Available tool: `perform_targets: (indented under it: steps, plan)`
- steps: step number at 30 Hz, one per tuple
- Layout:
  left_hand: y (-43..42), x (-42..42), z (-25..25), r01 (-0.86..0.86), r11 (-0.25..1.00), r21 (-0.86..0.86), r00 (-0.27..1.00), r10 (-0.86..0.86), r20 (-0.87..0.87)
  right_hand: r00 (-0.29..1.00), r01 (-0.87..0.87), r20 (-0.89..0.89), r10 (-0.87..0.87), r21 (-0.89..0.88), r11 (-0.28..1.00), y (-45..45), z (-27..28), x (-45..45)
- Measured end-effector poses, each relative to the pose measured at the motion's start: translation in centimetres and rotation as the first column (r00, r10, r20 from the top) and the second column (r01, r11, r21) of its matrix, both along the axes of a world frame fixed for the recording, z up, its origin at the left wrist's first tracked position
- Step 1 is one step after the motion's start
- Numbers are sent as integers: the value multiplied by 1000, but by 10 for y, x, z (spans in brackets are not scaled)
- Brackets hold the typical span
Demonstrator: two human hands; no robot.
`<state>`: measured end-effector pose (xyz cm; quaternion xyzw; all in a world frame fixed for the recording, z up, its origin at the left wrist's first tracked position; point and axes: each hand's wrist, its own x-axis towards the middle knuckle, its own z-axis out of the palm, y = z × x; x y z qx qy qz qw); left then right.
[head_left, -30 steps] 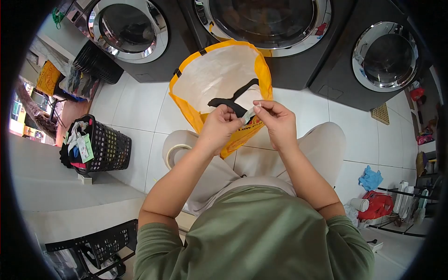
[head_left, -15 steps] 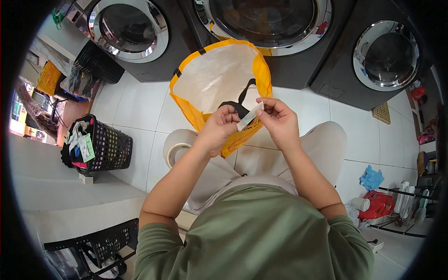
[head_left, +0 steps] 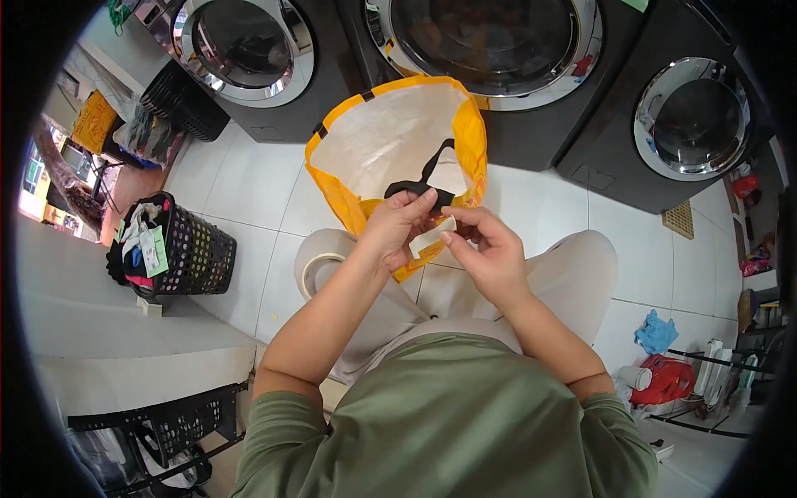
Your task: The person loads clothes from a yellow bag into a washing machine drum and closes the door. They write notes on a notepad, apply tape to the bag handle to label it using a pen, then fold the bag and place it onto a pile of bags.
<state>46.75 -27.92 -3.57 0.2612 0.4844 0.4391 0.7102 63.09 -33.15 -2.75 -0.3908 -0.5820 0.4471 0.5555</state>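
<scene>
At centre, your right hand (head_left: 496, 259) pinches a pale strip (head_left: 432, 236), already separate from the roll (head_left: 305, 278). Your left hand (head_left: 390, 231) is beside it, grip unclear.

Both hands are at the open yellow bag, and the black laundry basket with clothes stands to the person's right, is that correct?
The side is wrong: the head view shows the black laundry basket with clothes to the person's left. The left hand and right hand are at the open yellow bag.

Drew the right hand (head_left: 491, 253) and white strip (head_left: 432, 239) slightly closer to the body; shifted the left hand (head_left: 390, 232) forward beside the black strap (head_left: 433, 164).
</scene>
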Motion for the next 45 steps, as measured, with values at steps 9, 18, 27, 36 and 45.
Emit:
perform_targets:
  steps: [9,18,27,36,45]
  plan:
    - [-6,-5,-3,65,983,169,998,-68,14,997,74,21,-74,4,997,25,-19,2]
    - [-7,-5,-6,126,957,263,991,-110,-74,998,65,24,-65,-5,998,28,-28,5]
    - [-10,1,1,136,924,357,989,-105,-103,910,404,151,-386,-114,908,69,-30,57]
    - [0,103,5,514,533,672,671,238,-702,795,-132,549,258,-258,957,92,67,89]
    - [-50,100,-30,782,212,585,472,411,-780,981,74,-139,-133,-369,927,14,35,149]
